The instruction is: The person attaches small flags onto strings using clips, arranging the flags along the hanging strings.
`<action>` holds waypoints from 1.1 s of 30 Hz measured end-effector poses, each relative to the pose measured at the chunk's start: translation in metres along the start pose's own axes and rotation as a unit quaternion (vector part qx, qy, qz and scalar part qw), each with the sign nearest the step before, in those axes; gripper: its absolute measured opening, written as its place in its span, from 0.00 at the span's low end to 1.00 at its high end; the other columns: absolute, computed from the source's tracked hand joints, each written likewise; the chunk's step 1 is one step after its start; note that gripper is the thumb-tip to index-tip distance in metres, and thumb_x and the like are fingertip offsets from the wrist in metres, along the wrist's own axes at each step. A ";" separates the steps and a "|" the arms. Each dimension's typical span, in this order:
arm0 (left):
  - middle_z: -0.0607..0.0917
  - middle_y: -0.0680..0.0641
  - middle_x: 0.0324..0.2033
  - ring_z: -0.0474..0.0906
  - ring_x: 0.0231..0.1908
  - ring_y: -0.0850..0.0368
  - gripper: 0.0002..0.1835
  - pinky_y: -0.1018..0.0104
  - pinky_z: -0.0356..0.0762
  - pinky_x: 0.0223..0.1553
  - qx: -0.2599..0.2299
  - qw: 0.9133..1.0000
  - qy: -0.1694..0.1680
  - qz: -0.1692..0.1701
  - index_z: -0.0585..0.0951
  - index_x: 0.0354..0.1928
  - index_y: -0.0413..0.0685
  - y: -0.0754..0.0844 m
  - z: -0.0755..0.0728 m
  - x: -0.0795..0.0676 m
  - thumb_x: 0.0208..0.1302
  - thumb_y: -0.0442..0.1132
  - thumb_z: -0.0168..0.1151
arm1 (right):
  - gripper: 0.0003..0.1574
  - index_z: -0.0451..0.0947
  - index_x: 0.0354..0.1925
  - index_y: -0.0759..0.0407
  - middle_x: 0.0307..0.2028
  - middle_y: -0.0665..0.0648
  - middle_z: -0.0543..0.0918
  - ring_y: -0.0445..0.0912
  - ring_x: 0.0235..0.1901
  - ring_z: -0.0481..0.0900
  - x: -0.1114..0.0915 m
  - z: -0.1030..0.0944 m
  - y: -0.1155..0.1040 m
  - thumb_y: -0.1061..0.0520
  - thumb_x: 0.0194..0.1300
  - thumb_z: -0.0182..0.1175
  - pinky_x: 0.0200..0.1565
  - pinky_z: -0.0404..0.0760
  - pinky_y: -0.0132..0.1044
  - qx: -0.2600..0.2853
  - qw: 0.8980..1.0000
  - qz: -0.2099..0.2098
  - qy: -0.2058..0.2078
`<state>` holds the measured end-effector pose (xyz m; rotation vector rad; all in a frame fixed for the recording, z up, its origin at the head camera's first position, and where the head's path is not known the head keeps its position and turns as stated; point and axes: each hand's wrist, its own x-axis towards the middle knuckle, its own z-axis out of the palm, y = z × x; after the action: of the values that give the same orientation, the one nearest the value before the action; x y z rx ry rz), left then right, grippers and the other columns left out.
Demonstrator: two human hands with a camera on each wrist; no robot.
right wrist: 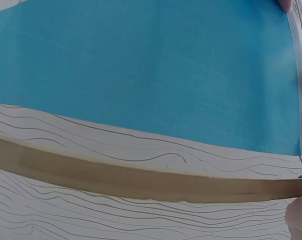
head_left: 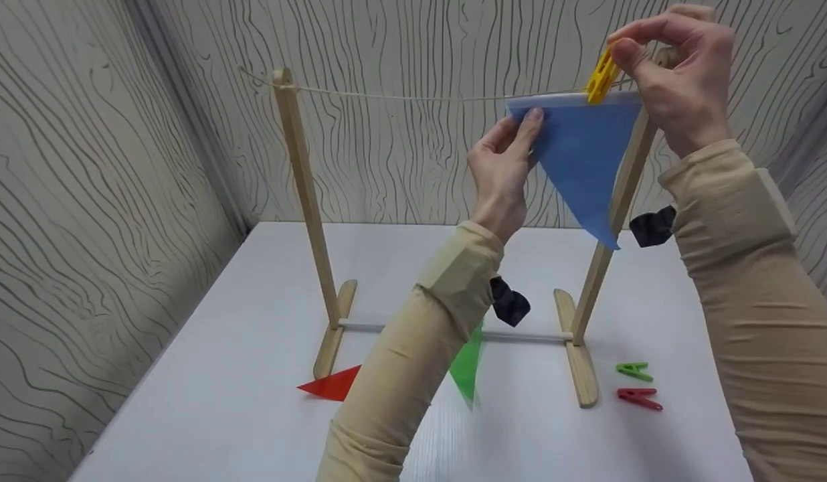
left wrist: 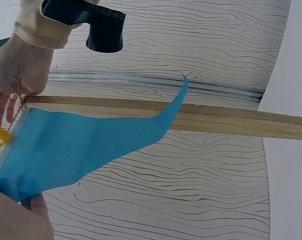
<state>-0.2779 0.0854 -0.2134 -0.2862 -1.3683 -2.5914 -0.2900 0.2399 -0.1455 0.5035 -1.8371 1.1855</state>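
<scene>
Beige sleeves nearest my camera, blue flag upper right, left hand pinching its corner, right hand pinching yellow peg at its top edge

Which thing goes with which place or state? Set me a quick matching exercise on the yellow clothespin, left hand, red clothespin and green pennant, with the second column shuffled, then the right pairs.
Things:
1. Yellow clothespin
2. Left hand
3. Red clothespin
4. Green pennant

Places and states:
A. Lying on the table next to the green clothespin
B. Partly hidden by the left sleeve in the head view
C. Pinched by the right hand at the top edge of the blue pennant
D. Pinching the blue pennant near one upper corner

Pairs: 1-C, 2-D, 3-A, 4-B
</scene>
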 end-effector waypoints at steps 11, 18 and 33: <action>0.84 0.37 0.54 0.81 0.61 0.44 0.21 0.59 0.81 0.60 0.001 1.000 0.001 -0.002 0.79 0.60 0.35 0.002 0.002 -0.001 0.69 0.38 0.65 | 0.12 0.87 0.42 0.69 0.34 0.36 0.67 0.32 0.51 0.61 -0.003 -0.002 0.000 0.60 0.68 0.65 0.60 0.55 0.26 -0.046 0.998 -0.017 -0.027; 0.84 0.38 0.54 0.81 0.60 0.44 0.22 0.56 0.81 0.61 0.008 1.000 0.008 -0.006 0.78 0.61 0.35 0.001 0.004 0.000 0.68 0.37 0.66 | 0.17 0.85 0.48 0.70 0.38 0.36 0.64 0.30 0.51 0.57 -0.004 -0.006 0.000 0.56 0.69 0.64 0.65 0.43 0.38 -0.083 0.995 0.000 -0.062; 0.85 0.37 0.55 0.81 0.61 0.44 0.21 0.54 0.81 0.61 0.005 1.000 0.000 0.004 0.80 0.60 0.36 0.000 0.004 -0.001 0.68 0.37 0.65 | 0.22 0.84 0.53 0.66 0.44 0.37 0.63 0.31 0.54 0.53 -0.007 -0.011 0.003 0.52 0.69 0.65 0.63 0.44 0.40 -0.074 0.993 0.026 -0.093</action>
<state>-0.2764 0.0887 -0.2115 -0.2888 -1.3772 -2.5775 -0.2840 0.2501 -0.1508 0.4982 -2.0907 1.0545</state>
